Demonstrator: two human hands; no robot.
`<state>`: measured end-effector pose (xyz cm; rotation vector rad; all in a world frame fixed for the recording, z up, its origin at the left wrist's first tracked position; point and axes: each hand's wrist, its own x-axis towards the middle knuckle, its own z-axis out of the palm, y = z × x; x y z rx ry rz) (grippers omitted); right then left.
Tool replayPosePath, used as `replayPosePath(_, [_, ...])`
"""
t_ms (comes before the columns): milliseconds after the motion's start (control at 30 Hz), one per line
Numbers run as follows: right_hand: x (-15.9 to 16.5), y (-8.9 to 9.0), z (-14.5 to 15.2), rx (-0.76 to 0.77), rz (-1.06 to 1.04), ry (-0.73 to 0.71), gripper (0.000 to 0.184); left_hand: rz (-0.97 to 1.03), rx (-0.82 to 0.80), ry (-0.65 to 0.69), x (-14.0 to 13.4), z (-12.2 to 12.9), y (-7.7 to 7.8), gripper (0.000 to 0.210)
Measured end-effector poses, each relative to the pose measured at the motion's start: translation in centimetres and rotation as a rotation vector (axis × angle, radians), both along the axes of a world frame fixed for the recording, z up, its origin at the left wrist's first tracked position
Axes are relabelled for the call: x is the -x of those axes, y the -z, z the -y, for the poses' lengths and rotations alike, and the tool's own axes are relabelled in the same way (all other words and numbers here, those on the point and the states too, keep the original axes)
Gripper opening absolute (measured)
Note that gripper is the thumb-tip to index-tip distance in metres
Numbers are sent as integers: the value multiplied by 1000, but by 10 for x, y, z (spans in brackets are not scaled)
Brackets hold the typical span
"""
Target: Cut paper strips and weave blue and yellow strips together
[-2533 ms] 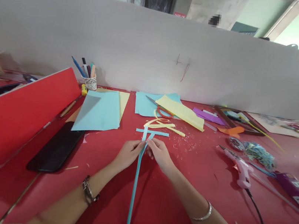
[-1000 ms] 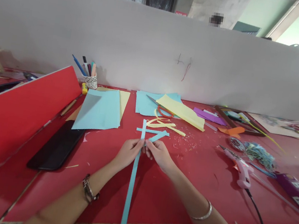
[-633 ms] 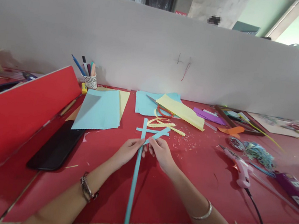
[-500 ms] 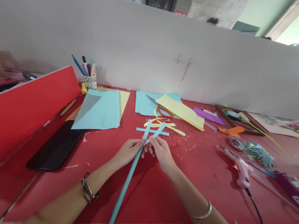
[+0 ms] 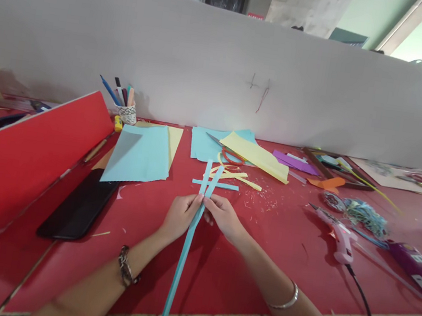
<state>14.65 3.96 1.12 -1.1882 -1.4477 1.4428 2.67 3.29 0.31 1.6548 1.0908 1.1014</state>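
Between my two hands is a long light-blue paper strip [image 5: 180,264], its upper end parted into two narrow prongs and its lower end hanging past the table's front edge. My left hand [image 5: 181,216] pinches it at the left prong, thumb on top. My right hand [image 5: 224,218] pinches the right prong, close beside the left fingertips. Just beyond lies a short blue paper strip [image 5: 226,186] flat on the red table. Several yellow paper strips [image 5: 242,177] lie behind it, near red-handled scissors [image 5: 233,156] partly covered by a folded yellow sheet [image 5: 257,156].
Blue sheets [image 5: 138,155] and a black phone-like slab [image 5: 77,206] lie left, beside a large red board [image 5: 26,172]. A pen cup [image 5: 126,112] stands by the white partition [image 5: 170,57]. To the right are a pink glue gun [image 5: 336,234], its cord, and a yarn bundle [image 5: 364,217].
The two prongs have come closer together and stand more upright. My right hand has shifted slightly left, and the strip's lower end has moved down out of the picture.
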Motion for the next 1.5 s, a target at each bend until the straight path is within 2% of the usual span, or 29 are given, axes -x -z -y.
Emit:
replayPosePath(100, [1,0,0,27,-17,3,31,30,20,-15,-1,0,0,45])
replayPosePath(300, [3,4,1,68,-50,30,31,21,31,-166,1,-3,5,44])
replayPosePath(433, [1,4,0,13,-78,144,33,-11,29,-73,1,-4,5,43])
replayPosePath(567, [0,3,0,-18,-47,115,34,-51,5,38,1,-3,4,42])
replayPosePath(767, [2,0,2,-27,-4,59,31,-72,-4,-44,1,-1,5,41])
replayPosePath(1000, [2,5,0,-62,59,46,34,-29,-3,-163,-1,-1,4,37])
replayPosePath(1233, [-1,1,0,-79,5,160,33,-47,37,-17,0,-4,4,40])
replayPosePath(1500, [2,2,0,-63,41,53,29,-29,3,-18,0,-2,3,40])
